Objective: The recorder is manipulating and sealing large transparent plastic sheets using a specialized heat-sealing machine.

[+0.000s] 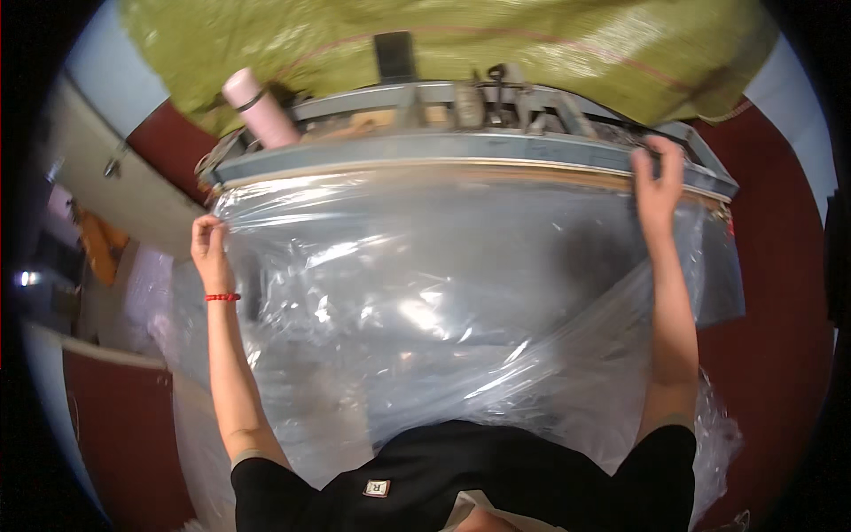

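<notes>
A wide sheet of clear plastic film (417,266) spreads in front of me, wrinkled and shiny, its far edge lying along a long grey metal bar (425,149). My left hand (211,248), with a red bead bracelet (222,297) on the wrist, pinches the film near its far left corner. At the right end of the bar is my right hand (659,182), its thumb and fingers spread apart. Whether its fingertips touch the bar cannot be made out. The film hangs down toward my body and folds diagonally below my right forearm.
Behind the bar, a metal frame holds a pink bottle (261,111) leaning at the left and dark tools (498,93) near the middle. A large yellow-green woven sheet (550,44) covers the far side. Dark red flooring (780,266) shows at the right; a pale cabinet (124,168) stands left.
</notes>
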Motion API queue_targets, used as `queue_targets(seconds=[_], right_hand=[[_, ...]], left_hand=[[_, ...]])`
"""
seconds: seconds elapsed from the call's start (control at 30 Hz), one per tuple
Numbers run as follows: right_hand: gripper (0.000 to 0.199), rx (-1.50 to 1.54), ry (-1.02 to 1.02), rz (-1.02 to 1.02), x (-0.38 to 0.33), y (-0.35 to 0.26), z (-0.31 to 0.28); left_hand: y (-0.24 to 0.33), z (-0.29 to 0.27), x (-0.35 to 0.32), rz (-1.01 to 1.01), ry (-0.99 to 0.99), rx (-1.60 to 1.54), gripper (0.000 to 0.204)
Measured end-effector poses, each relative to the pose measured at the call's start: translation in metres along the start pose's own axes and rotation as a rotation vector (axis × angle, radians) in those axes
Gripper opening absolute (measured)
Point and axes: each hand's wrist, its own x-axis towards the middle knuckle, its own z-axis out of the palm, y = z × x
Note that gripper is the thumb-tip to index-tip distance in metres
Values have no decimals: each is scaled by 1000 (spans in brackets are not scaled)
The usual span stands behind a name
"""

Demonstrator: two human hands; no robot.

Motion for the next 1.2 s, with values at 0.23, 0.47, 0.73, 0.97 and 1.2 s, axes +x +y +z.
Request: queue_targets(seconds=[0.23, 0.47, 0.73, 0.97, 1.2], right_hand=[[15, 641, -978, 275, -61, -87, 40], [17, 118, -451, 423, -95, 85, -75], [23, -86, -415, 461, -138, 165, -185], [23, -106, -373, 466, -139, 154, -191], [22, -87, -346, 472, -143, 164, -187]], left_hand=[[-13, -38, -32, 97, 426, 513, 14], [-30, -40, -86, 172, -575, 984, 55], [24, 22, -123, 180, -816, 929, 74], [34, 50, -87, 355, -559, 942, 55], [30, 71, -34, 602, -737, 1163, 33]])
